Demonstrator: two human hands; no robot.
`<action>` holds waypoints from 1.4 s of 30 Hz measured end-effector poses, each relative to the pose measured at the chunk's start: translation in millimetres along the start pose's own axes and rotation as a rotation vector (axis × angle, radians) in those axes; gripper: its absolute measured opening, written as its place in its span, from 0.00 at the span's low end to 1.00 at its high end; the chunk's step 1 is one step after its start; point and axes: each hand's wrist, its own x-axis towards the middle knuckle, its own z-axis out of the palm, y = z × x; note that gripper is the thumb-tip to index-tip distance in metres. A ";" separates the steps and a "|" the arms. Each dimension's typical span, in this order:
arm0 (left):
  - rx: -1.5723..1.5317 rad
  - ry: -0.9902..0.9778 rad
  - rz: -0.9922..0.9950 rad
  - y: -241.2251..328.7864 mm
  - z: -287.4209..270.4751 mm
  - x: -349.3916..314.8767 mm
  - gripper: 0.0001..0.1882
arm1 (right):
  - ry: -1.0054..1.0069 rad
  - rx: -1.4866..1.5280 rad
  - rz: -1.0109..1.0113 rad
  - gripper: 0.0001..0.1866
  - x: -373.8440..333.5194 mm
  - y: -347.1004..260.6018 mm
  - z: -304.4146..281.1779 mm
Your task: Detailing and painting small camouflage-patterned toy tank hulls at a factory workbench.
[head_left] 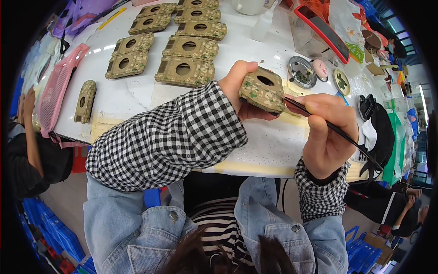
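My left hand is closed round a camouflage-painted model vehicle hull with a round hole in its top, held tilted above the table. In my right hand a thin black pointed tool, shaped like tweezers, is pinched between thumb and fingers. Its tip meets or nearly meets the hull's right edge; I cannot tell which. Right of the hull, a round clear dish holds small dark green bits. A single hull lies on the table at the left.
Rows of similar hulls fill the table's far middle. A red-cased phone leans at the far right, near a white squeeze bottle and a pink egg-shaped item. A pink basket stands left. Other people sit at both sides.
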 end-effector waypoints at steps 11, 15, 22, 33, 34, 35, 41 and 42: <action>-0.010 -0.008 0.014 -0.8 -0.3 0.1 0.27 | -0.008 -0.014 -0.004 0.09 -0.4 0.9 -0.6; -0.005 -0.004 0.005 -0.2 -0.2 0.7 0.27 | -0.017 -0.029 -0.012 0.08 0.5 1.2 -1.2; 0.001 0.003 0.003 -0.3 1.1 0.2 0.27 | -0.013 -0.010 0.002 0.08 -1.0 1.6 -1.4; -0.008 0.003 -0.001 1.2 0.9 0.7 0.26 | 0.135 0.127 -0.007 0.09 -3.3 2.2 -4.7; -0.011 -0.002 -0.004 1.6 0.5 0.8 0.26 | 0.155 0.134 -0.025 0.09 -2.1 1.1 -6.9; -0.014 -0.009 -0.008 1.3 -0.4 1.5 0.26 | 0.167 0.094 -0.054 0.10 -0.9 0.1 -9.4; -0.004 -0.016 -0.001 0.6 0.1 2.1 0.26 | 0.253 -0.126 -0.100 0.17 1.1 -4.9 -27.7; -0.002 -0.021 0.008 0.2 -1.4 2.2 0.26 | 0.273 -0.130 -0.080 0.16 0.9 -4.6 -28.7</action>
